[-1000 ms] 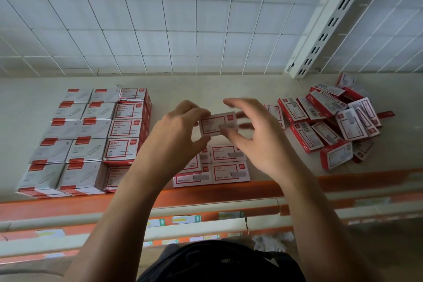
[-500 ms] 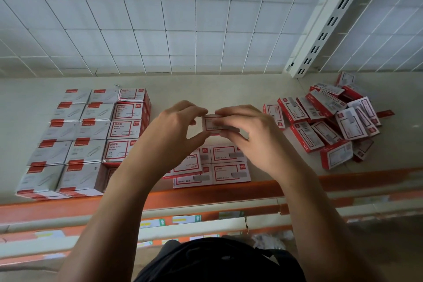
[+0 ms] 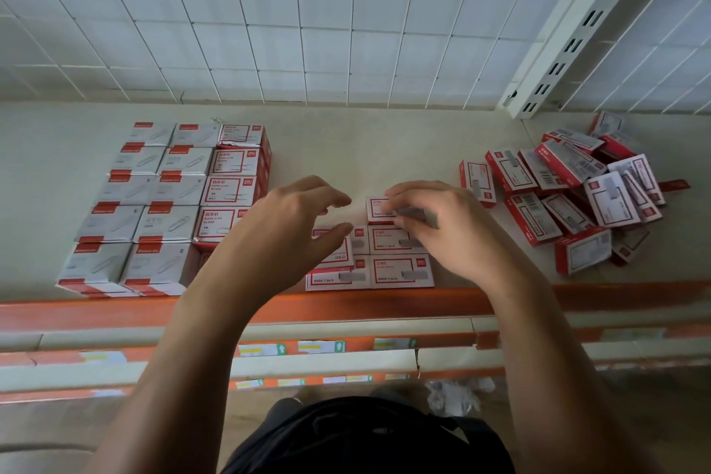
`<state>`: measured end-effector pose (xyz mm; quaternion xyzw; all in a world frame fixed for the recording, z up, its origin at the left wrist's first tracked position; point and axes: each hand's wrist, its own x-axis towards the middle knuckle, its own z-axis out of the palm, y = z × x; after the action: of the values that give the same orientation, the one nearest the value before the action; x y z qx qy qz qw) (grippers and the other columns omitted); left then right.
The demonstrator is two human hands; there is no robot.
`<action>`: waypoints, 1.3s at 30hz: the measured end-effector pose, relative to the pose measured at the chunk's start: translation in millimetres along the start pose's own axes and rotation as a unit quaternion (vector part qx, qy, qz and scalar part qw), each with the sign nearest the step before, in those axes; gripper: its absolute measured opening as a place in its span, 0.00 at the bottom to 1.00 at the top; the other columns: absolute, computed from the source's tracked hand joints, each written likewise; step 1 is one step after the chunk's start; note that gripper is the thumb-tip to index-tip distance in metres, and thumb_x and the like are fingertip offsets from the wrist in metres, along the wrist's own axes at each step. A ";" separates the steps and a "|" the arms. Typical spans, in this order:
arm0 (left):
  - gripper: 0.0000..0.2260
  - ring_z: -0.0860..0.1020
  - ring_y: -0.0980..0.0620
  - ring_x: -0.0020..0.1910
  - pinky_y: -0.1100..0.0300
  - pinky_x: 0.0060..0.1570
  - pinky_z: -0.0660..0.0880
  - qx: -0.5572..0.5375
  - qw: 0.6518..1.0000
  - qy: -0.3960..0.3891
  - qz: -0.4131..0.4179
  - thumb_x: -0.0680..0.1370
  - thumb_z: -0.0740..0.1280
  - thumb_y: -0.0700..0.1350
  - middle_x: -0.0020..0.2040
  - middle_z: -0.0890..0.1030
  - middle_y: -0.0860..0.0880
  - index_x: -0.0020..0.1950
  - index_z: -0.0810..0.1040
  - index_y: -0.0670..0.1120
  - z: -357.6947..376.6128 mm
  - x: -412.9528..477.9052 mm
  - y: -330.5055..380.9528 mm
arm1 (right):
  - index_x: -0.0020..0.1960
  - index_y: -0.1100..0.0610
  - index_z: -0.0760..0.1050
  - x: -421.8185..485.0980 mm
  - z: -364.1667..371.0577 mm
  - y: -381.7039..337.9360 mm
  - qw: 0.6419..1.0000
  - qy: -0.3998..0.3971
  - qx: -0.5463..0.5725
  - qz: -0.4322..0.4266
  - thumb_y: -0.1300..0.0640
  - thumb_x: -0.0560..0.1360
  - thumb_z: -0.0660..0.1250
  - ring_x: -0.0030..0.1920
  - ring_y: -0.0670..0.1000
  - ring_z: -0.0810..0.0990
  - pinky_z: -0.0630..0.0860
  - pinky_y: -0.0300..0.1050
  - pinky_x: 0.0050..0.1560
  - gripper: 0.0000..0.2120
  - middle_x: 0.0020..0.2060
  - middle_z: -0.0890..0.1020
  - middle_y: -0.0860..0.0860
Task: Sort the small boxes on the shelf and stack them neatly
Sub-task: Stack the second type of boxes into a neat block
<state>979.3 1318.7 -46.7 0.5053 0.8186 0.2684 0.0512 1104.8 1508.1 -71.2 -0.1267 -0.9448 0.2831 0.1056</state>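
Left hand (image 3: pixel 292 239) has let go, fingers loose and spread above the sorted rows (image 3: pixel 400 273). Right hand (image 3: pixel 442 227) alone now pinches the small box (image 3: pixel 379 210), brought down just behind those rows on the shelf (image 3: pixel 365 150).

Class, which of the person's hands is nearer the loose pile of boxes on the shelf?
Right. The right hand, gripping a small box, sits just left of the loose pile; the left hand hovers farther left.
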 end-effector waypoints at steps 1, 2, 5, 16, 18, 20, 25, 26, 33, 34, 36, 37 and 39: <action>0.16 0.74 0.57 0.44 0.61 0.46 0.75 0.000 1.000 -0.002 -0.002 0.76 0.69 0.50 0.56 0.80 0.51 0.61 0.79 0.47 0.4 -1.8 -0.4 | 0.56 0.54 0.82 -0.1 0.3 -0.2 1.000 -0.001 -0.001 0.001 0.61 0.76 0.70 0.59 0.43 0.78 0.68 0.22 0.56 0.10 0.59 0.81 0.46; 0.16 0.75 0.57 0.45 0.60 0.46 0.75 0.001 1.000 -0.004 -0.005 0.76 0.68 0.51 0.56 0.79 0.52 0.62 0.79 0.47 0.7 -3.4 -0.3 | 0.56 0.54 0.82 -0.2 1.0 -0.5 1.000 -0.002 -0.001 0.002 0.62 0.76 0.70 0.60 0.43 0.78 0.68 0.22 0.56 0.10 0.59 0.81 0.46; 0.17 0.78 0.54 0.49 0.54 0.50 0.78 0.005 1.000 -0.014 -0.007 0.76 0.68 0.53 0.58 0.79 0.53 0.62 0.79 0.48 0.0 -9.1 -2.5 | 0.58 0.55 0.82 -2.1 5.1 -2.8 1.000 0.001 0.006 0.002 0.59 0.77 0.68 0.60 0.45 0.78 0.71 0.26 0.57 0.10 0.60 0.81 0.47; 0.23 0.75 0.55 0.55 0.58 0.52 0.77 0.030 0.997 -0.074 -0.019 0.74 0.71 0.55 0.59 0.77 0.55 0.67 0.76 0.50 -1.0 -24.2 -7.5 | 0.61 0.53 0.79 -7.7 8.0 -16.0 0.999 0.034 0.006 -0.015 0.54 0.78 0.64 0.67 0.44 0.71 0.70 0.40 0.68 0.14 0.66 0.76 0.46; 0.22 0.76 0.54 0.53 0.60 0.51 0.76 0.024 0.997 -0.071 -0.021 0.74 0.72 0.53 0.58 0.77 0.54 0.66 0.77 0.50 -0.8 -23.6 -7.4 | 0.58 0.53 0.81 -9.7 8.8 -21.9 0.998 0.037 0.031 -0.029 0.56 0.77 0.66 0.64 0.43 0.74 0.73 0.42 0.64 0.11 0.62 0.78 0.46; 0.20 0.77 0.53 0.52 0.60 0.51 0.75 0.017 0.998 -0.051 -0.021 0.73 0.73 0.51 0.58 0.78 0.53 0.64 0.78 0.49 -1.4 -22.7 -5.5 | 0.54 0.54 0.81 -10.9 10.2 -27.4 0.997 0.034 0.055 -0.043 0.57 0.76 0.68 0.61 0.42 0.76 0.75 0.44 0.61 0.07 0.59 0.80 0.45; 0.18 0.79 0.50 0.49 0.53 0.48 0.78 -0.004 1.000 0.008 0.011 0.71 0.76 0.48 0.53 0.81 0.50 0.59 0.80 0.46 -5.1 -19.9 0.5 | 0.55 0.56 0.79 -9.8 11.1 -35.7 0.993 0.018 0.115 -0.017 0.56 0.79 0.67 0.50 0.42 0.82 0.78 0.37 0.51 0.06 0.48 0.83 0.45; 0.17 0.80 0.50 0.48 0.53 0.47 0.78 -0.005 1.000 0.011 0.018 0.71 0.76 0.47 0.52 0.81 0.50 0.58 0.81 0.45 -5.2 -19.1 1.3 | 0.55 0.56 0.79 -9.8 11.2 -36.2 0.993 0.018 0.114 -0.015 0.56 0.79 0.67 0.49 0.42 0.82 0.78 0.36 0.49 0.06 0.47 0.83 0.45; 0.17 0.80 0.50 0.48 0.52 0.47 0.79 -0.007 0.999 0.023 0.044 0.71 0.76 0.47 0.52 0.81 0.50 0.58 0.81 0.45 -4.1 -13.6 4.7 | 0.54 0.56 0.75 -9.0 11.8 -40.5 0.977 0.021 0.210 0.036 0.55 0.76 0.71 0.45 0.45 0.83 0.80 0.37 0.45 0.09 0.44 0.83 0.46; 0.18 0.79 0.50 0.49 0.52 0.48 0.79 -0.001 0.999 0.019 0.045 0.71 0.76 0.47 0.53 0.81 0.50 0.58 0.81 0.45 -3.4 -12.9 4.5 | 0.54 0.56 0.75 -8.9 11.5 -41.1 0.973 0.019 0.224 0.044 0.56 0.76 0.71 0.45 0.45 0.83 0.80 0.38 0.45 0.09 0.45 0.83 0.46; 0.20 0.78 0.49 0.53 0.53 0.53 0.78 0.025 0.999 0.009 0.045 0.70 0.77 0.47 0.56 0.80 0.49 0.60 0.80 0.46 -1.5 -11.4 3.2 | 0.56 0.54 0.77 -8.7 10.2 -40.6 0.973 0.016 0.225 0.054 0.56 0.77 0.70 0.46 0.45 0.82 0.80 0.37 0.45 0.08 0.46 0.83 0.46; 0.21 0.77 0.49 0.55 0.54 0.54 0.76 0.034 0.999 0.006 0.041 0.70 0.77 0.46 0.57 0.79 0.49 0.61 0.79 0.46 -1.1 -10.8 2.4 | 0.56 0.54 0.77 -8.6 9.3 -39.6 0.975 0.015 0.216 0.056 0.56 0.78 0.69 0.46 0.44 0.82 0.80 0.37 0.45 0.08 0.47 0.82 0.45; 0.20 0.77 0.49 0.54 0.56 0.53 0.75 0.030 0.999 0.011 0.031 0.71 0.76 0.45 0.58 0.79 0.49 0.61 0.79 0.46 -1.4 -9.6 0.8 | 0.56 0.53 0.78 -9.2 7.5 -37.0 0.978 0.013 0.201 0.062 0.55 0.78 0.68 0.47 0.44 0.82 0.80 0.37 0.44 0.07 0.47 0.82 0.44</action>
<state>984.1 1310.3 -46.9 0.5290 0.8105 0.2507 0.0182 1104.9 1471.7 -57.8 -0.1648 -0.8576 0.4715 0.1229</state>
